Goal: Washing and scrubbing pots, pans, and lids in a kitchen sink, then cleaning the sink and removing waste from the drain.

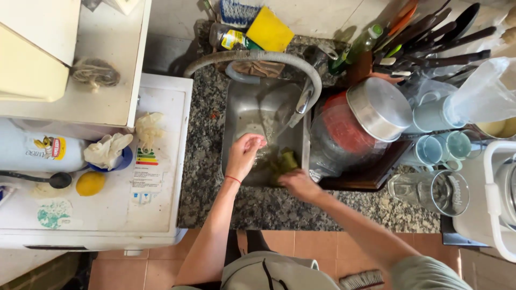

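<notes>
Over the sink (pixel 236 115), the right hand (pixel 299 184) grips a green sponge (pixel 285 161) near the sink's front right corner, while the left hand (pixel 244 153), fingers curled and empty, hangs beneath the tap (pixel 303 99).

The single head view looks almost straight down from above the person, whose shoulders and arms enter from the bottom edge, onto a steel sink (pixel 252 115) at frame centre. It faces the wall at the top edge, taking in the granite counter (pixel 207 177), a white appliance top (pixel 161 161) at left and a dish rack (pixel 376 174) at right. It stands fairly near, at standing head height.
</notes>
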